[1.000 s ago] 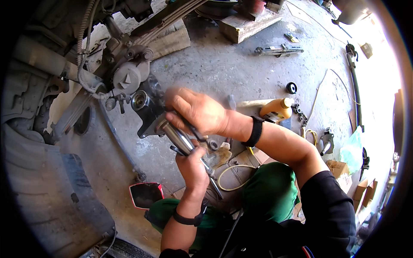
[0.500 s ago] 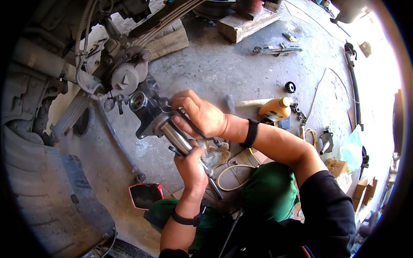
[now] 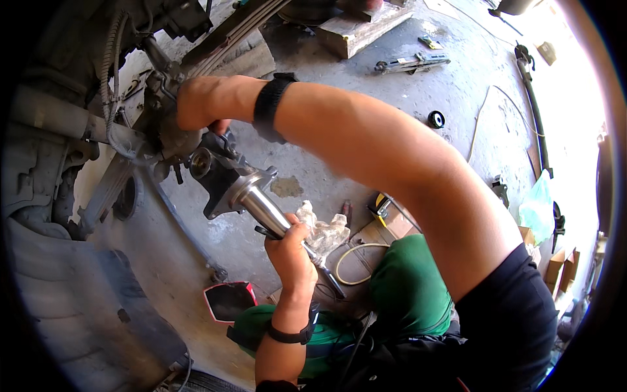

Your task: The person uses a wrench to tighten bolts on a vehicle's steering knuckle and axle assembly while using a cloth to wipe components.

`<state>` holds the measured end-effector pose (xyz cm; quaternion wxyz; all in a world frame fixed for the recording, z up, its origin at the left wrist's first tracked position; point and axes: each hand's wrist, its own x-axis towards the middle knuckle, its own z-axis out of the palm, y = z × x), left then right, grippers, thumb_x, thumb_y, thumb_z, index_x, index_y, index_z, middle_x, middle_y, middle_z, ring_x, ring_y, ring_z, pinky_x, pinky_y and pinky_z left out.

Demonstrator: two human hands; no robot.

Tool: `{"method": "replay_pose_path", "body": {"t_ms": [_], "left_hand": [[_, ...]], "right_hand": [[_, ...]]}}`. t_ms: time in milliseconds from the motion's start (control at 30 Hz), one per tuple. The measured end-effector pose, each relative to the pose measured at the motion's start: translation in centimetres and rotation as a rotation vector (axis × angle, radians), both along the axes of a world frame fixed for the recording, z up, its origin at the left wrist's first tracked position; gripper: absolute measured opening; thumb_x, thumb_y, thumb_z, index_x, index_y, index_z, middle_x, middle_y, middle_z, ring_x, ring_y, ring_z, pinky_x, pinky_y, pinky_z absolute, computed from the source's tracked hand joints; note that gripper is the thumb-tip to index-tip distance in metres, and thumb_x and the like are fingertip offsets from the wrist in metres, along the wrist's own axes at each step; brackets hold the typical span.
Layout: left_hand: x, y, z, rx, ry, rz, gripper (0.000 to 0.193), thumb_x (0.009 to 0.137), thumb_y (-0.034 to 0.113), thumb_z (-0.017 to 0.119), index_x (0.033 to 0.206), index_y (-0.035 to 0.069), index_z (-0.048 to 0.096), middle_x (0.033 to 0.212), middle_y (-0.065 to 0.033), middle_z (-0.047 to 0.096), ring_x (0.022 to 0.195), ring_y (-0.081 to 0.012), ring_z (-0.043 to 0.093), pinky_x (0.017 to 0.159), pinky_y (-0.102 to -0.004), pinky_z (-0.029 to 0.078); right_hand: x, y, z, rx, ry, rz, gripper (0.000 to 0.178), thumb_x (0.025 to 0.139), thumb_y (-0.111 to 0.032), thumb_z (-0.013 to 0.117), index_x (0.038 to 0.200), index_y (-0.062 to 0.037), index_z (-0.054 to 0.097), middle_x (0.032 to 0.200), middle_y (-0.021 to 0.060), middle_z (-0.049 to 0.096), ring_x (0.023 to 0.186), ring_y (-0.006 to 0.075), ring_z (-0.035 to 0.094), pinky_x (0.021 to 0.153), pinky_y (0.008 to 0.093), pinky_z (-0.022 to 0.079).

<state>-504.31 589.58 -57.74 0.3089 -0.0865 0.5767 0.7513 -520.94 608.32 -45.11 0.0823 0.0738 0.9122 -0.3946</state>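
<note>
A steering knuckle [image 3: 221,181] with a shiny spindle [image 3: 264,209] slants from the axle end down toward me. My left hand [image 3: 291,260] is closed round the lower part of the spindle, with a thin dark piece jutting out beside the thumb. Below that hand a slim rod end [image 3: 334,282] sticks out. At the top of the knuckle my right hand [image 3: 206,104] is curled against the axle end; the back of the hand hides most of its fingers and whatever they grip. A crumpled whitish rag [image 3: 323,230] lies to the right of the spindle.
The axle tube [image 3: 52,108] and a corrugated hose [image 3: 110,78] run along the left. Wooden blocks [image 3: 362,31] lie at the back. A metal tool [image 3: 413,63] and a black ring [image 3: 436,119] rest on the floor, with a red-edged black box [image 3: 230,302] near my knee.
My right hand has left the spindle's flange and moved up and left to the axle end, and the dark bent rod by it no longer shows. My left hand keeps its hold.
</note>
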Motion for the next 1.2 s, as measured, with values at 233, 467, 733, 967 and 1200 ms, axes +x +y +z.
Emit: {"method": "replay_pose_path", "body": {"t_ms": [233, 467, 733, 967, 1200], "left_hand": [[-0.2, -0.3, -0.1, 0.000, 0.011, 0.004, 0.018, 0.072, 0.000, 0.061, 0.089, 0.002, 0.058, 0.088, -0.0017, 0.052, 0.082, -0.0137, 0.050, 0.081, -0.0280, 0.041], [0.1, 0.4, 0.2, -0.035, 0.060, 0.055, 0.014, 0.069, -0.001, 0.057, 0.082, 0.003, 0.057, 0.080, -0.0047, 0.054, 0.073, -0.0176, 0.054, 0.073, -0.0300, 0.046], [0.2, 0.6, 1.4, -0.072, 0.075, 0.036, 0.014, 0.070, -0.002, 0.056, 0.083, 0.004, 0.057, 0.083, -0.0024, 0.051, 0.078, -0.0156, 0.052, 0.076, -0.0291, 0.042], [0.2, 0.8, 0.9, -0.060, 0.075, 0.040, 0.012, 0.070, -0.001, 0.057, 0.081, 0.003, 0.057, 0.081, -0.0022, 0.052, 0.076, -0.0159, 0.053, 0.075, -0.0289, 0.044], [0.0, 0.2, 0.3, -0.023, 0.053, 0.051, 0.018, 0.070, -0.003, 0.060, 0.087, 0.002, 0.058, 0.086, -0.0022, 0.055, 0.080, -0.0151, 0.054, 0.078, -0.0286, 0.043]], "right_hand": [[0.1, 1.0, -0.2, -0.128, -0.114, -0.045, 0.032, 0.087, -0.015, 0.048, 0.077, 0.0077, 0.069, 0.073, 0.0164, 0.071, 0.061, 0.0227, 0.071, 0.055, 0.0325, 0.060], [0.8, 1.8, -0.6, 0.009, 0.071, -0.058, 0.025, 0.080, -0.014, 0.051, 0.077, 0.0054, 0.067, 0.065, 0.0176, 0.066, 0.055, 0.0259, 0.068, 0.053, 0.0369, 0.055], [9.9, 0.3, -7.1, -0.065, 0.888, -0.078, 0.012, 0.088, -0.011, 0.054, 0.097, -0.0034, 0.056, 0.074, 0.0195, 0.062, 0.073, 0.0399, 0.063, 0.062, 0.0451, 0.051], [13.8, -1.5, -10.4, -0.021, 1.015, -0.048, 0.026, 0.078, 0.004, 0.059, 0.103, -0.0017, 0.059, 0.090, 0.0139, 0.059, 0.077, 0.0313, 0.063, 0.066, 0.0369, 0.052], [13.8, -2.3, -12.2, 0.049, 1.154, 0.013, 0.026, 0.079, -0.006, 0.065, 0.104, -0.0039, 0.058, 0.093, 0.0104, 0.057, 0.078, 0.0287, 0.062, 0.066, 0.0368, 0.053]]}}
